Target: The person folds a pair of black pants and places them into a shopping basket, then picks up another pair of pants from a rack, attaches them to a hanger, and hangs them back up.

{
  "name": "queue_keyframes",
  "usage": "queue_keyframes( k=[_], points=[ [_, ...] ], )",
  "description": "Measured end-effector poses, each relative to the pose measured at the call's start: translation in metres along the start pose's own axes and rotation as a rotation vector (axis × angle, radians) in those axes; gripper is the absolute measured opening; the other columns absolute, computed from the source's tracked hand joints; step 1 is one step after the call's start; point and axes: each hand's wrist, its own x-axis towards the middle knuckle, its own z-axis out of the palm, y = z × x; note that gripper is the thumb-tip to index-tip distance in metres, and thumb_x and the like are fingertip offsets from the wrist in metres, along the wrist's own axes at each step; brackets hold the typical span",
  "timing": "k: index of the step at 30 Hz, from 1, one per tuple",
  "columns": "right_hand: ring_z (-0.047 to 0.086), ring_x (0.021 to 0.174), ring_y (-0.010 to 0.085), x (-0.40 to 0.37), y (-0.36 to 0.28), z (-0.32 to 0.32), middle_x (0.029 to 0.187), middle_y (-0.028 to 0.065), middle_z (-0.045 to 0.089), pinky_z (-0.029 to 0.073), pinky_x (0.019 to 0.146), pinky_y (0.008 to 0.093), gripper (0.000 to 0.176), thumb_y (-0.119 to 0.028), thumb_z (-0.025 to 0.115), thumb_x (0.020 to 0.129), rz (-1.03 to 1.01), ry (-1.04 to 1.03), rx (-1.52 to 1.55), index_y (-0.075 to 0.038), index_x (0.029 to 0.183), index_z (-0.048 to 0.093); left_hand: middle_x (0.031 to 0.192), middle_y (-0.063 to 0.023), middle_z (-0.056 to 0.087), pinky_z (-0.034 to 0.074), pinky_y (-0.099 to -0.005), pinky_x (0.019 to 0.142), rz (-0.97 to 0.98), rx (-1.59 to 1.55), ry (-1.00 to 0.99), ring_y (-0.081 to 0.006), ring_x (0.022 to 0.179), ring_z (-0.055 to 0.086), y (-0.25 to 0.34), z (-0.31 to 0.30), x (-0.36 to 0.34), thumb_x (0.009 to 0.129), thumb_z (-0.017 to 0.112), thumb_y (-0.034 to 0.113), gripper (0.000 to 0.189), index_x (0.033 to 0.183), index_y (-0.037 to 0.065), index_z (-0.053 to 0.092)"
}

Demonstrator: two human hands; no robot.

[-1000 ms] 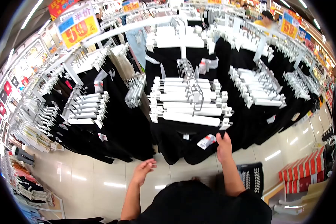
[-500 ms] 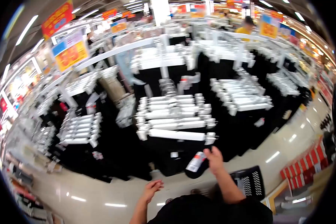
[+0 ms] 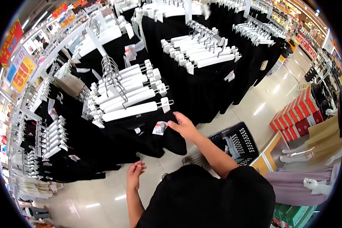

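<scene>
Black garments (image 3: 155, 140) hang from white clip hangers (image 3: 131, 110) on a rack in front of me. My right hand (image 3: 183, 124) grips the edge of the nearest black garment, thumb beside a white and red tag (image 3: 159, 128) on it. My left hand (image 3: 134, 173) is raised below the garment's hem, apart from it, with its fingers curled; whether anything is between them is too small to tell.
A black basket (image 3: 239, 142) with a grey item inside stands on the tiled floor right of my arm. Further right are red-and-white boxes (image 3: 296, 114), a mannequin hand (image 3: 316, 186) and green boxes (image 3: 292, 214). More racks of hangers (image 3: 201, 51) extend behind.
The view has turned down and to the right, so more floor and the whole basket show. My right hand still holds the garment by the tag; my left hand remains raised below it.
</scene>
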Motion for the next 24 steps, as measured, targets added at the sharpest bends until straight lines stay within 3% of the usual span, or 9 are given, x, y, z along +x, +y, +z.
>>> queue_keyframes(
  k=[5, 18, 24],
  points=[
    [0.053, 0.105, 0.0128, -0.005, 0.001, -0.020, 0.115, 0.0056, 0.055, 0.041, 0.092, 0.0279, 0.038, -0.012, 0.057, 0.091, -0.008, -0.054, 0.001, 0.000, 0.125, 0.044, 0.104, -0.0077, 0.063, 0.047, -0.0271, 0.077, -0.039, -0.050, 0.054, -0.0168, 0.090, 0.062, -0.001, 0.008, -0.007, 0.094, 0.053, 0.018, 0.027, 0.115, 0.003, 0.057],
    [0.054, 0.103, 0.0122, 0.015, 0.006, -0.055, 0.110, 0.0053, 0.058, 0.041, 0.092, 0.0256, 0.038, -0.007, 0.059, 0.088, 0.153, -0.053, 0.041, 0.001, 0.124, 0.049, 0.104, -0.0073, 0.063, 0.046, -0.0259, 0.077, -0.077, -0.097, 0.165, -0.0158, 0.090, 0.062, 0.002, 0.027, 0.006, 0.094, 0.053, 0.017, 0.026, 0.115, 0.002, 0.057],
    [0.055, 0.100, 0.0131, 0.002, 0.024, -0.091, 0.107, 0.0058, 0.059, 0.042, 0.089, 0.0253, 0.031, -0.005, 0.057, 0.089, 0.151, 0.063, -0.045, -0.001, 0.119, 0.052, 0.104, -0.0087, 0.062, 0.047, -0.0275, 0.078, -0.088, -0.088, 0.130, -0.0182, 0.091, 0.062, 0.014, 0.025, 0.029, 0.094, 0.051, 0.016, 0.025, 0.114, 0.002, 0.057]
  ],
)
